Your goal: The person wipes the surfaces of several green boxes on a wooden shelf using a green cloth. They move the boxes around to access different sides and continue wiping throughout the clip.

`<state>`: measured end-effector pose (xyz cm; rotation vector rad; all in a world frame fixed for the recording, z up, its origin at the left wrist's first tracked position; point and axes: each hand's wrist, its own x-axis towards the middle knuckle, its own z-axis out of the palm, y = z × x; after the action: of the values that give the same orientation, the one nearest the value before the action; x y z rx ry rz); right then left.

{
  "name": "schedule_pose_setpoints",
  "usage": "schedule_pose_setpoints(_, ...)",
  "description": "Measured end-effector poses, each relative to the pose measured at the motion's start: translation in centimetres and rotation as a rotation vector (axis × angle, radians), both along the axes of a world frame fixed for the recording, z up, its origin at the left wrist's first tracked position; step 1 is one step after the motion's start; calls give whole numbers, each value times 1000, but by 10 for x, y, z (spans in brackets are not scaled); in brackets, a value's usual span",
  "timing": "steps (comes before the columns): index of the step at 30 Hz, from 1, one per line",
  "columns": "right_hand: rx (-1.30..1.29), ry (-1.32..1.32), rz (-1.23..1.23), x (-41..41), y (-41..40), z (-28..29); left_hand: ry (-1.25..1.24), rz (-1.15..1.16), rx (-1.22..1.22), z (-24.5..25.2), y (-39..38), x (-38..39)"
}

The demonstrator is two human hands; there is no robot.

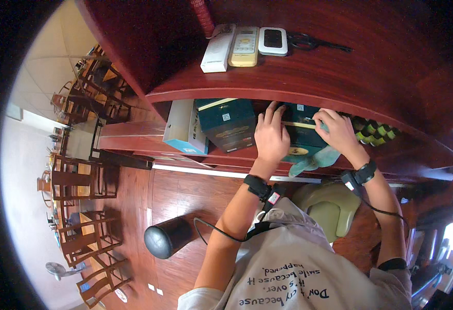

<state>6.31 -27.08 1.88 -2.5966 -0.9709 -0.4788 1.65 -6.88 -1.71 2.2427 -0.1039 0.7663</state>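
Observation:
My left hand rests against the left side of a dark green box with a pale band, its fingertips reaching over the box's far part. My right hand is at the box's right side, holding a bunched green cloth that hangs down over the box's near corner. The box stands on the lower shelf. Left of my left hand stands another dark green box, beside an open white and light-blue carton. Right of my right hand lie several green-and-dark small packs.
On the upper shelf lie a white box, a yellowish remote control, a white device and black scissors. A black cylindrical stool and a green chair stand below. Wooden chairs and tables fill the left.

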Motion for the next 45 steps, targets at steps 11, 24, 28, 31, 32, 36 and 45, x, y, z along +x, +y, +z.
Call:
schedule_pose_setpoints(11,266,116,-36,-13,-3,6,-20,-8,4,-1,1,2)
schedule_pose_setpoints(24,400,188,-63,-11,5,3,-16,-11,4,-2,1,1)
schedule_pose_setpoints(28,463,353,-93,-8,10,7,-35,-9,14,-4,1,1)
schedule_pose_setpoints(31,478,426,-120,-2,10,8,-22,-11,7,-3,0,0)
schedule_pose_setpoints(32,477,424,-119,-1,10,8,-22,-9,8,-3,0,1)
schedule_pose_setpoints(36,432,325,-124,-1,14,12,-7,-1,2,-1,0,0)
schedule_pose_setpoints(45,432,401,-135,2,11,9,-19,16,9,-2,-1,0)
